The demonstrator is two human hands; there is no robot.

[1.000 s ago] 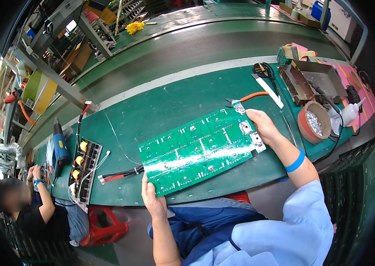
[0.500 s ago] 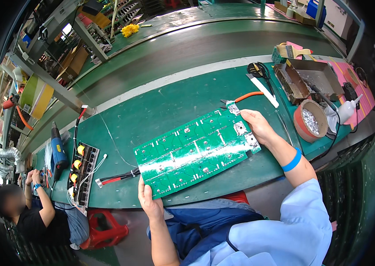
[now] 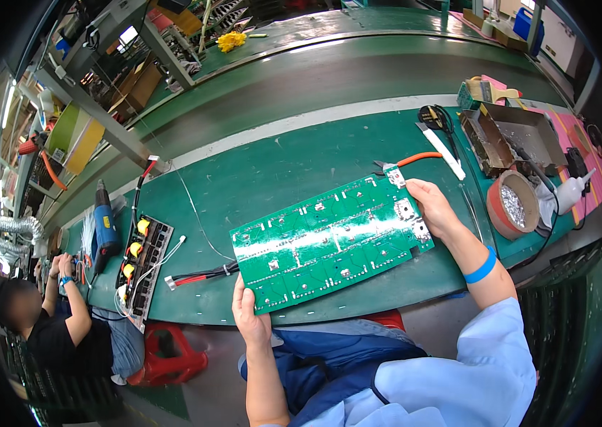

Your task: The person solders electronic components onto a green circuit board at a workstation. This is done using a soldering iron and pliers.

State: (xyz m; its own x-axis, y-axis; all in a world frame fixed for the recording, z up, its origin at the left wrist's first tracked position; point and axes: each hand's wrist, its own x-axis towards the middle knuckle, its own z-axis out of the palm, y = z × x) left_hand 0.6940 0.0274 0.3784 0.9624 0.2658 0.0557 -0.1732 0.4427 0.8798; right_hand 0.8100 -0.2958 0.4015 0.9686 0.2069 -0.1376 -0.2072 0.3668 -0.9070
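Glare (image 3: 265,247) has slid toward the far edge of the green circuit board (image 3: 326,267), held over the bench (image 3: 301,171): the left hand (image 3: 252,322) is closed on its near-left corner, the right hand (image 3: 432,206) on its right end. Farther left lies a blue heat gun (image 3: 106,233).

The person wore a pale blue shirt (image 3: 450,377) with a loose, creased, short right sleeve (image 3: 491,329). Darker, navy-blue cloth (image 3: 379,349) bunched in folds across the lap. A smooth, bright blue wristband (image 3: 481,266) circled the right forearm (image 3: 494,285) above the wrist, and both hands (image 3: 434,206) were bare.
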